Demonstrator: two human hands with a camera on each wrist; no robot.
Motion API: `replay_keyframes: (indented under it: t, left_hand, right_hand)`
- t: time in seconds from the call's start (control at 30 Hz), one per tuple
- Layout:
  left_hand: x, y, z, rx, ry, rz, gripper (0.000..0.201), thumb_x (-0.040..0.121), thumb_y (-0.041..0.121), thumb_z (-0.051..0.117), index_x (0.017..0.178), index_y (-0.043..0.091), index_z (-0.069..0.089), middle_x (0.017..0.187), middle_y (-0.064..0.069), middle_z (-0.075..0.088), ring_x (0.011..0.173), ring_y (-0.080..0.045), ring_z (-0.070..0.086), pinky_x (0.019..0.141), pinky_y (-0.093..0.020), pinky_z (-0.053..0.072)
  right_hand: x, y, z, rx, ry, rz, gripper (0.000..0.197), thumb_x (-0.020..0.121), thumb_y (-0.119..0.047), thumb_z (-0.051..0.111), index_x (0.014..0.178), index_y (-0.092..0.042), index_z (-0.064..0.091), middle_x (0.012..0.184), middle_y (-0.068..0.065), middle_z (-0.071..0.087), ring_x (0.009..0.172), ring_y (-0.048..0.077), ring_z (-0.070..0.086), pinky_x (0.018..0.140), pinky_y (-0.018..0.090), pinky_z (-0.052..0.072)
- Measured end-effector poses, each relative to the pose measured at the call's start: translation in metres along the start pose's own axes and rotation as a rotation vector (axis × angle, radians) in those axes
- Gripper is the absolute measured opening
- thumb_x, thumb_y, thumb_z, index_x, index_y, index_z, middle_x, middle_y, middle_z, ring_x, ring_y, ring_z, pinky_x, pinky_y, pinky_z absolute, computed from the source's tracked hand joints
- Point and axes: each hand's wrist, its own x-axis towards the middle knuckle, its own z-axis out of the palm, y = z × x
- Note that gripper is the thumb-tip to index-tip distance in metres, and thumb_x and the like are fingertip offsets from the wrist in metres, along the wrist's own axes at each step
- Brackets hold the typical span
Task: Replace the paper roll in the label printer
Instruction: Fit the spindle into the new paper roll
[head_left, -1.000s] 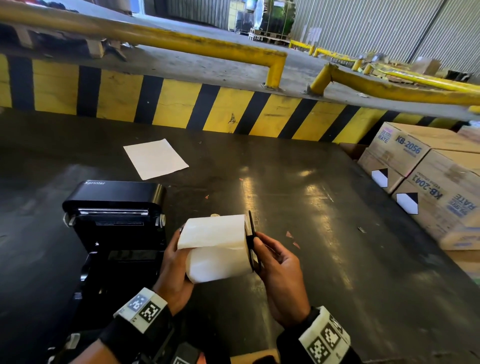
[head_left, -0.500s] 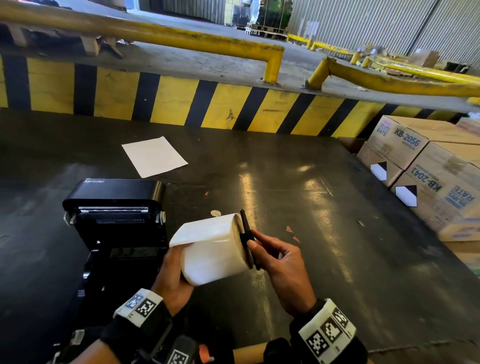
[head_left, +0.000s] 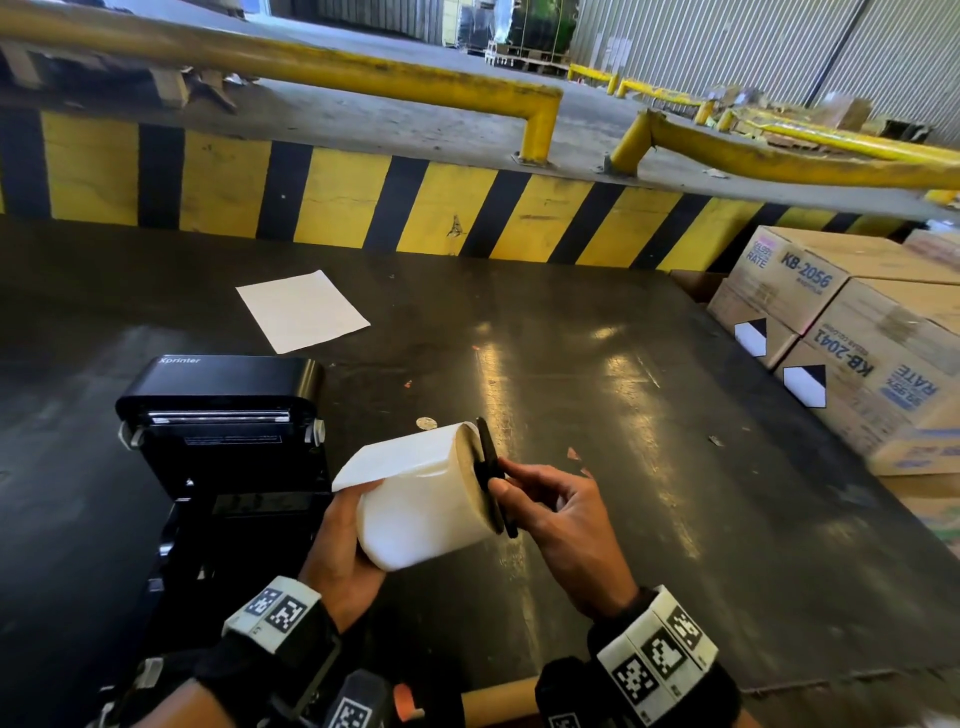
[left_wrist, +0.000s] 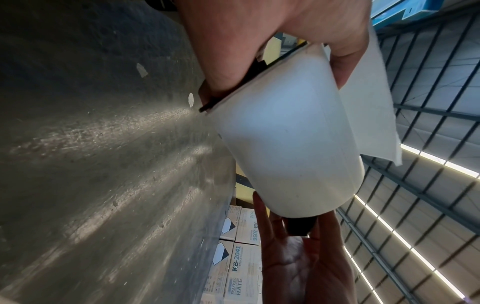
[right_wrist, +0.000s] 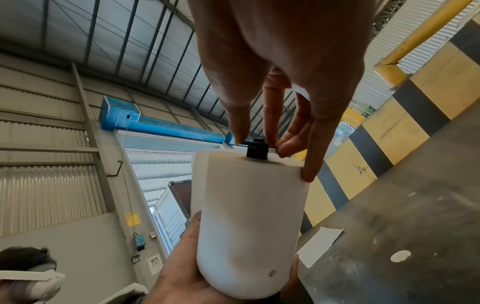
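Cardboard boxes (head_left: 852, 332) right of hands; white sheet (head_left: 302, 310) beyond printer (head_left: 218, 415).

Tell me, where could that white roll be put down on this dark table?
Bare table lies between the right hand and the cardboard boxes, and beyond the loose sheet. The left side is crowded by the open printer.

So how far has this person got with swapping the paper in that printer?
Roughly midway, I would judge. Done: the label printer stands open on the table. In hand: the left hand holds the white paper roll in the air, while the right hand grips the black holder disc at the roll's end. Left: seat the roll inside the printer, feed the loose end and close the lid.
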Motion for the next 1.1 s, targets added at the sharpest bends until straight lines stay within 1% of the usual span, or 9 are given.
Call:
replay_keyframes:
  t: [0.1, 0.2, 0.3, 0.37, 0.67, 0.83, 0.9, 1.0, 1.1]
  left_hand:
    - [-0.001, 0.0, 0.001, 0.022, -0.022, 0.025, 0.021, 0.091, 0.023, 0.043, 0.091, 0.021, 0.064, 0.071, 0.0, 0.076, 0.073, -0.02, 0.07, 0.067, -0.039, 0.051]
    - [0.0, -0.002, -0.002, 0.024, -0.033, 0.042, 0.026, 0.074, 0.033, 0.062, 0.096, 0.019, 0.066, 0.081, -0.004, 0.077, 0.077, -0.021, 0.071, 0.062, -0.038, 0.058]
    - [-0.002, -0.002, 0.001, 0.031, -0.024, 0.03, 0.02, 0.082, 0.03, 0.056, 0.095, 0.02, 0.068, 0.088, -0.006, 0.077, 0.079, -0.022, 0.071, 0.067, -0.04, 0.055]
    - [-0.003, 0.001, 0.002, 0.013, 0.008, 0.016, 0.019, 0.09, 0.024, 0.046, 0.091, 0.021, 0.065, 0.075, -0.003, 0.077, 0.079, -0.023, 0.066, 0.069, -0.04, 0.05]
    - [-0.004, -0.001, -0.002, -0.028, 0.048, -0.037, 0.019, 0.088, 0.027, 0.049, 0.093, 0.018, 0.066, 0.072, -0.006, 0.076, 0.087, -0.028, 0.062, 0.072, -0.042, 0.049]
    - [-0.001, 0.001, -0.007, -0.027, 0.012, -0.047, 0.032, 0.076, 0.031, 0.058, 0.103, 0.016, 0.065, 0.083, -0.01, 0.074, 0.084, -0.028, 0.064, 0.059, -0.039, 0.057]
    - [-0.001, 0.001, -0.007, -0.034, -0.008, -0.054, 0.035, 0.074, 0.031, 0.059, 0.104, 0.016, 0.064, 0.079, -0.01, 0.075, 0.083, -0.028, 0.064, 0.056, -0.04, 0.057]
    - [-0.002, 0.002, -0.006, -0.028, -0.039, -0.042, 0.04, 0.068, 0.03, 0.06, 0.106, 0.016, 0.063, 0.079, -0.009, 0.075, 0.084, -0.029, 0.064, 0.056, -0.041, 0.057]
    - [-0.001, 0.0, -0.009, -0.007, -0.009, -0.017, 0.031, 0.074, 0.029, 0.058, 0.102, 0.019, 0.065, 0.079, -0.007, 0.076, 0.086, -0.029, 0.064, 0.064, -0.041, 0.054]
  right_hand:
    - [0.0, -0.002, -0.001, 0.023, -0.02, -0.008, 0.047, 0.071, -0.036, 0.07, 0.111, -0.012, 0.069, 0.098, 0.014, 0.071, 0.083, 0.018, 0.067, 0.062, 0.022, 0.053]
    - [0.002, -0.005, -0.001, 0.046, -0.013, -0.016, 0.041, 0.073, -0.031, 0.07, 0.106, -0.008, 0.07, 0.09, 0.011, 0.074, 0.074, 0.012, 0.068, 0.061, 0.021, 0.053]
    - [0.001, -0.002, -0.004, -0.024, -0.028, -0.036, 0.041, 0.075, -0.033, 0.07, 0.112, -0.014, 0.068, 0.095, 0.011, 0.071, 0.087, 0.018, 0.067, 0.068, 0.025, 0.054]
    - [0.0, -0.002, -0.007, -0.08, -0.06, -0.038, 0.042, 0.077, -0.03, 0.07, 0.117, -0.018, 0.066, 0.101, 0.007, 0.068, 0.093, 0.018, 0.063, 0.072, 0.026, 0.055]
    - [0.002, -0.005, -0.012, -0.156, -0.136, -0.047, 0.038, 0.083, -0.017, 0.069, 0.121, -0.02, 0.064, 0.104, 0.007, 0.066, 0.094, 0.012, 0.061, 0.074, 0.02, 0.054]
    - [0.004, -0.007, -0.014, -0.17, -0.185, -0.059, 0.04, 0.081, -0.013, 0.071, 0.12, -0.018, 0.065, 0.107, 0.002, 0.064, 0.1, 0.015, 0.059, 0.085, 0.033, 0.054]
    - [0.005, -0.008, -0.016, -0.167, -0.21, -0.068, 0.041, 0.08, -0.01, 0.072, 0.12, -0.014, 0.065, 0.109, 0.006, 0.063, 0.102, 0.019, 0.059, 0.086, 0.026, 0.054]
    - [0.008, -0.013, -0.018, -0.226, -0.206, -0.073, 0.039, 0.081, -0.006, 0.069, 0.119, -0.007, 0.064, 0.106, 0.015, 0.065, 0.1, 0.026, 0.061, 0.074, -0.007, 0.037]
    - [0.009, -0.018, -0.016, -0.256, -0.205, -0.055, 0.037, 0.081, -0.012, 0.07, 0.118, -0.014, 0.065, 0.096, 0.006, 0.07, 0.092, 0.021, 0.064, 0.071, -0.009, 0.036]
